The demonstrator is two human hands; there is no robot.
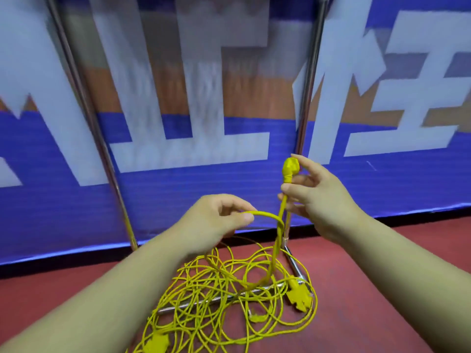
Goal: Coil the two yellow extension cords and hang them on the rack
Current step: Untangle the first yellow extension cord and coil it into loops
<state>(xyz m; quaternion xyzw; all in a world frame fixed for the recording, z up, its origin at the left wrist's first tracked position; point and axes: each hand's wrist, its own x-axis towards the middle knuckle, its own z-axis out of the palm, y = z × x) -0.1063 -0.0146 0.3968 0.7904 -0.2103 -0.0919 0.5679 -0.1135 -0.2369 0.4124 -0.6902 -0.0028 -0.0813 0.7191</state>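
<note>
Yellow extension cords [216,289] lie tangled in a loose heap on the red floor below my hands. My right hand [313,197] pinches one cord just under its yellow plug [291,167], which points upward. My left hand [219,217] grips the same cord [265,215] a short way along, so a small arch spans between the hands before it drops to the heap. A yellow socket block [299,295] rests at the heap's right, another yellow end [155,343] at the bottom left. The rack's two shiny uprights [84,105] rise in front of me.
The rack's chrome base bars [293,261] lie on the floor under the tangle, with the right upright [309,80] above them. A blue banner with big white characters [191,149] hangs right behind the rack. Red floor [382,289] spreads to the right.
</note>
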